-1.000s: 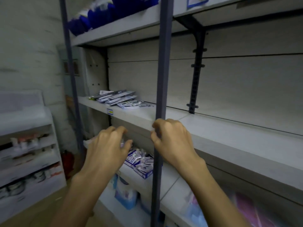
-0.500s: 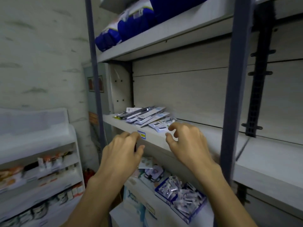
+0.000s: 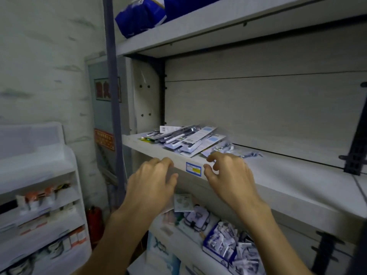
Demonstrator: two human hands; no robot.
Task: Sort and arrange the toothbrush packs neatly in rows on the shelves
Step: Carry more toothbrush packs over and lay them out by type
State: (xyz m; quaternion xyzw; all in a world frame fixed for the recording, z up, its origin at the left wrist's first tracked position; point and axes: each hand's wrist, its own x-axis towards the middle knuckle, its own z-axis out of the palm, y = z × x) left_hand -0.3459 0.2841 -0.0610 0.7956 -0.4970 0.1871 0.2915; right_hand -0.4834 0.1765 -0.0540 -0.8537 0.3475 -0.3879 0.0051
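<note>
Our left hand (image 3: 153,181) and right hand (image 3: 228,173) hover loosely curled, holding nothing, at shelf (image 3: 278,175) edge near jumbled packs (image 3: 188,139).

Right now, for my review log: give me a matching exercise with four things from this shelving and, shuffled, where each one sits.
Things:
1. toothbrush packs
2. blue bags
3. price label
4. box of small sachets

Places:
A. top shelf
B. front edge of the middle shelf, between the hands
C. shelf below the hands
D. loose pile on the middle shelf

Pairs: 1-D, 2-A, 3-B, 4-C
</note>
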